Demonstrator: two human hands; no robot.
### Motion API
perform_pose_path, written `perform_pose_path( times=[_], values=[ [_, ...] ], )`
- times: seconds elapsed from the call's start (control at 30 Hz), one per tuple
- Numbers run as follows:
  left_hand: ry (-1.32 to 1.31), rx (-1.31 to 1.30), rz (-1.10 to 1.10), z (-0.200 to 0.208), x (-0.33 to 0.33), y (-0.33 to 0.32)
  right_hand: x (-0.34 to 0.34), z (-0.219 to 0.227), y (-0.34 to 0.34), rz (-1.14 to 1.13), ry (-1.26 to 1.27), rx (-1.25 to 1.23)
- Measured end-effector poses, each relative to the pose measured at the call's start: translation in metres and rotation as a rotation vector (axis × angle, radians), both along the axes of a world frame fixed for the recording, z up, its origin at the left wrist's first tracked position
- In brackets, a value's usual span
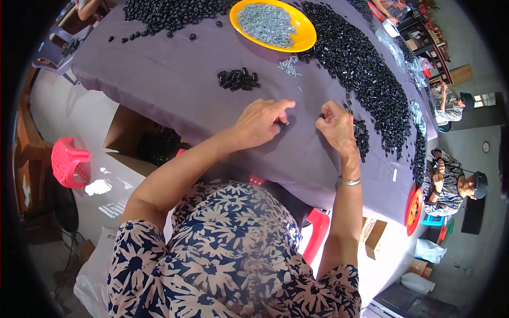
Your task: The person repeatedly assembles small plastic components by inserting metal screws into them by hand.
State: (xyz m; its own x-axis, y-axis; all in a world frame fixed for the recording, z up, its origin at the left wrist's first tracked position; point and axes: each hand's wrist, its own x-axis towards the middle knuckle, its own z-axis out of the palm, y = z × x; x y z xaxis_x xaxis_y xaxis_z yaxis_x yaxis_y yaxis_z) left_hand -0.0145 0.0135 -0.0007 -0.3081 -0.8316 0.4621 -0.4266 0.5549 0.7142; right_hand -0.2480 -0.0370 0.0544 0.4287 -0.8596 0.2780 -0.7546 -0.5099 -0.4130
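My left hand (261,123) is just above the purple tablecloth, its fingers curled together. Something small, dark and bluish shows at its fingertips, too little of it to name. To its right, my right hand (338,127) is closed in a pinch, with a small black plastic piece (322,116) at the fingertips. Beyond the hands lie a small heap of black plastic parts (238,79) and a little pile of silvery screws (289,66). A yellow oval dish (306,33) full of similar silvery screws stands farther back.
A broad heap of black parts (360,74) runs along the right; another pile (169,15) of rounder black pieces lies far left. An orange-red dish (413,212) sits at the right table edge. Below the left edge is a cardboard box (127,135). Other people work beyond.
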Motion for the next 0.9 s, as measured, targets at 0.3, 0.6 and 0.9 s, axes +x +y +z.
perform_pose_path(
  times=[0.3, 0.6, 0.9],
  values=[
    [0.012, 0.018, 0.004, 0.003, -0.001, -0.001, 0.038, -0.019, 0.038, -0.043, -0.707, 0.356],
    [0.010, 0.000, 0.040, 0.003, -0.002, 0.001, 0.052, -0.031, 0.047, 0.100, -0.734, 0.246],
    [0.001, 0.040, 0.012, 0.007, -0.002, 0.001, 0.049, -0.031, 0.046, 0.084, -0.724, 0.238]
  ],
)
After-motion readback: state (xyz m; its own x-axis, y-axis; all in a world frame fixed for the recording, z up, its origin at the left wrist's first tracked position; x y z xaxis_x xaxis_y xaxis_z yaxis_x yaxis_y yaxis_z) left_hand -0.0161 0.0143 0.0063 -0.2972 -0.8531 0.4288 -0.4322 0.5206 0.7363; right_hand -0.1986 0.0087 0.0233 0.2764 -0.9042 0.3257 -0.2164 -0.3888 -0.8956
